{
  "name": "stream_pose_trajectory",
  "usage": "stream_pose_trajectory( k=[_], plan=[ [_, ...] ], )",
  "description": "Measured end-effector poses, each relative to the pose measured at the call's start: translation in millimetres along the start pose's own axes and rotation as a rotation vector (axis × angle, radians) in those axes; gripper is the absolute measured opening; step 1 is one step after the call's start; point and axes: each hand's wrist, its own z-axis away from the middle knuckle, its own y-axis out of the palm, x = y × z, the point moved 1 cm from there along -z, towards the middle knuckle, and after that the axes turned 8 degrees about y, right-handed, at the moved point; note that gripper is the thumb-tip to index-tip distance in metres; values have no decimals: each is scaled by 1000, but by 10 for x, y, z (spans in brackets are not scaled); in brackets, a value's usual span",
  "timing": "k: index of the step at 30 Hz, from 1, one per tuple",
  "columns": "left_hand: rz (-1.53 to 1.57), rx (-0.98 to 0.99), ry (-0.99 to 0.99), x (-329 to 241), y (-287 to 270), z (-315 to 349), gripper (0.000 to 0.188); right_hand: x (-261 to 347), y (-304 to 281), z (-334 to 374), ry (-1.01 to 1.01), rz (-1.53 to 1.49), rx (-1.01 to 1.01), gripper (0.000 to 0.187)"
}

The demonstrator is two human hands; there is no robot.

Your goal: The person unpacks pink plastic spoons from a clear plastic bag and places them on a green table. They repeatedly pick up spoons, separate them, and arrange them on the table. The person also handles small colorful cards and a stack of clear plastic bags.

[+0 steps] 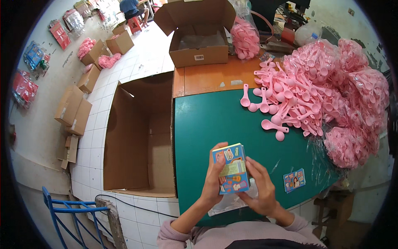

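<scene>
A stack of colourful printed cards (230, 169), blue with small pictures, is held upright above the near edge of the green table (207, 124). My left hand (213, 178) grips its left side, the thumb lying across the front. Along the right edge, my right hand (261, 186) presses its fingers against the stack. Beneath my hands lies a clear plastic bag (226, 205), partly hidden by them. To the right, a smaller pile of similar cards (294, 181) rests flat on the table.
Loose pink plastic measuring spoons (290, 99) heap at the far right, beside bulging clear bags of spoons (356, 95). An open cardboard box (199, 54) stands at the back. A tall open carton (139, 137) is left of the table, near a blue metal frame (74, 209). Another person (132, 9) sits far off.
</scene>
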Motion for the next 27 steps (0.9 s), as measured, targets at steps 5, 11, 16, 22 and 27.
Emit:
stream_pose_trajectory(
  k=[5,11,16,22,27],
  plan=[
    [67,71,-117,58,-52,40,39,-57,69,194,-36,-11,-107,79],
    [-122,52,-55,92,-46,26,39,-203,246,271,-65,-50,-217,77],
    [-175,101,-20,99,33,87,56,-263,335,359,-74,-88,-303,67],
    [-294,104,47,158,49,202,62,-331,351,420,-56,-153,-309,58],
    [-834,245,411,94,-28,110,71,-277,-310,15,69,75,252,56]
  ],
)
